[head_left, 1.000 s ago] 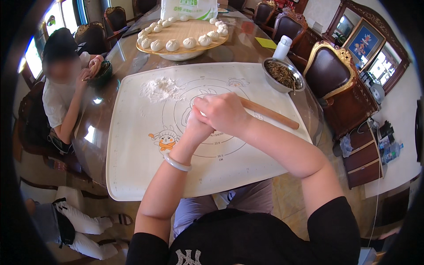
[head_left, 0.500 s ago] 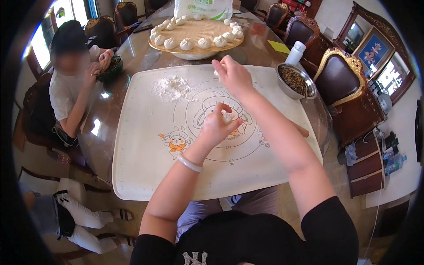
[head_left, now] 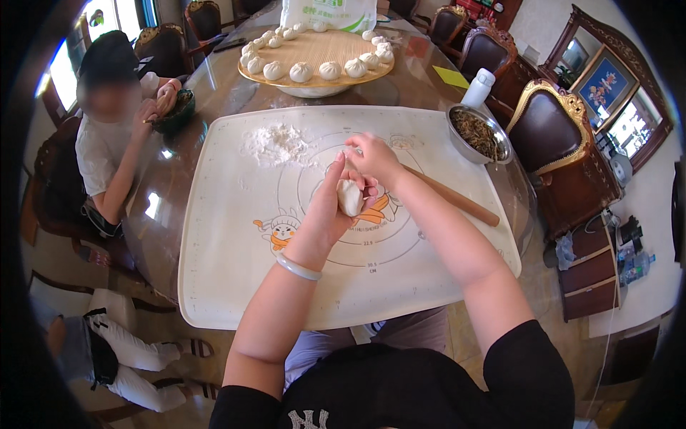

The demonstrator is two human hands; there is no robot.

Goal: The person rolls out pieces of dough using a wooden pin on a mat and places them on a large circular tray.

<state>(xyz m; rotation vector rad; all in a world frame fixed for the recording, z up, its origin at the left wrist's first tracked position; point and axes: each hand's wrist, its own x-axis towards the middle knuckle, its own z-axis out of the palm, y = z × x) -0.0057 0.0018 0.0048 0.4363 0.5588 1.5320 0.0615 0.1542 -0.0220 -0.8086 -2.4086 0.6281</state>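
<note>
My left hand (head_left: 330, 204), with a pale bangle at its wrist, is closed around a lump of white dough (head_left: 349, 198) above the middle of the mat. Just beyond it, my right hand (head_left: 374, 157) has its fingers curled and pinched close to the left fingertips. Whatever lies between those right fingers is hidden. Both hands hover over the printed circles of a cream kneading mat (head_left: 236, 286). A wooden rolling pin (head_left: 464, 201) rests slantwise on the mat, partly behind my right forearm. Loose flour (head_left: 277, 145) is heaped at the mat's far left.
Beyond the mat stands a round woven tray (head_left: 321, 53) ringed with pleated buns (head_left: 300, 71). A steel bowl of dark filling (head_left: 477, 134) and a white bottle (head_left: 479, 87) are at the right. At left, a person (head_left: 107, 136) handles a dark green bowl (head_left: 177, 118).
My right hand has come down and nearer to my left hand. My left hand has turned, showing more of the dough. More of the rolling pin shows now.
</note>
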